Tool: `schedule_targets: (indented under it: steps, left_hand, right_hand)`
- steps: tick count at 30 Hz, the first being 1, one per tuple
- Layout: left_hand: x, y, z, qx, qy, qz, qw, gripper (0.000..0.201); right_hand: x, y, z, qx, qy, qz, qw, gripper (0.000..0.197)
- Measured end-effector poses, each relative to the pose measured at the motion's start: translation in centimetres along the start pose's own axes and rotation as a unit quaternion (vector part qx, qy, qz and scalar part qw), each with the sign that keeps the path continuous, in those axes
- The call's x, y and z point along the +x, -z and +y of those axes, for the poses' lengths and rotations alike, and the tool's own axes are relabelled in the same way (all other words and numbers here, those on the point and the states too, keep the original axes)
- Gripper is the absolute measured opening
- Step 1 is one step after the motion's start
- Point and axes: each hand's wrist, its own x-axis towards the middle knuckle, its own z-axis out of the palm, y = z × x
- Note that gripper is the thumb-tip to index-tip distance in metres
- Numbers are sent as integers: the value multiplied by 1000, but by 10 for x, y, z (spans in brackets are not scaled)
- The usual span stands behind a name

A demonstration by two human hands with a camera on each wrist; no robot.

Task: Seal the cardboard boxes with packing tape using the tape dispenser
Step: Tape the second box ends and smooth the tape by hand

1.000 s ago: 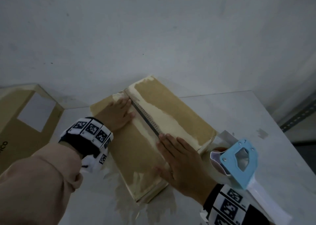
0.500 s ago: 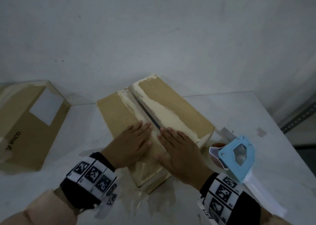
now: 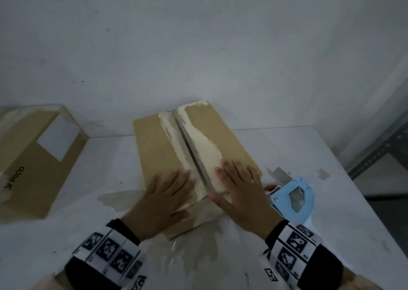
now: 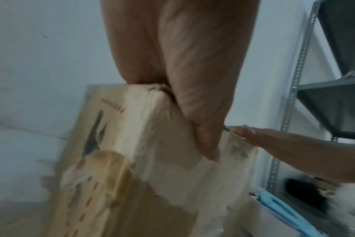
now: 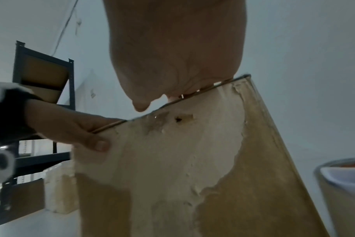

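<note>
A brown cardboard box (image 3: pixel 154 148) lies on the white table, its two top flaps meeting at a dark centre seam (image 3: pixel 191 150) edged with torn pale paper. My left hand (image 3: pixel 170 190) lies flat on the left flap at the near end. Its thumb (image 5: pixel 99 144) presses the box's near end face (image 5: pixel 172 160). My right hand (image 3: pixel 238 183) presses flat on the right flap beside the seam, fingers straight. The blue tape dispenser (image 3: pixel 293 198) lies on the table just right of my right hand, held by neither hand. No tape shows over the seam.
A second cardboard box (image 3: pixel 26 164) with a white label stands at the table's far left. Old tape residue stains the table (image 3: pixel 194 252) in front of the box. A wall runs close behind. Grey metal shelving (image 3: pixel 375 155) stands off the right edge.
My left hand has slid from the far part of the left flap back to the near end. The box has turned slightly. My right hand has stayed on the right flap.
</note>
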Motion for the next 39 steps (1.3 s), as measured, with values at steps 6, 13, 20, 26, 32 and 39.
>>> schedule_targets:
  steps: [6, 13, 20, 26, 32, 39]
  left_hand:
    - [-9, 11, -22, -73, 57, -49, 994, 80]
    - [9, -8, 31, -106, 110, 37, 988, 89]
    - [9, -16, 30, -132, 93, 138, 977, 78]
    - [8, -38, 16, -116, 4, 276, 954, 55]
    - [9, -32, 16, -133, 16, 294, 946, 62]
    - [5, -30, 20, -166, 19, 306, 937, 64]
  right_hand:
    - [-22, -18, -30, -9, 31, 84, 996, 48]
    - [-33, -8, -26, 198, 24, 96, 975, 56]
    - [-69, -26, 48, 227, -182, 238, 927, 62]
    - [-108, -64, 97, 98, -288, 115, 946, 99]
    - [-104, -58, 111, 70, -327, 70, 940, 92]
    - [-103, -44, 112, 99, -323, 60, 939, 84]
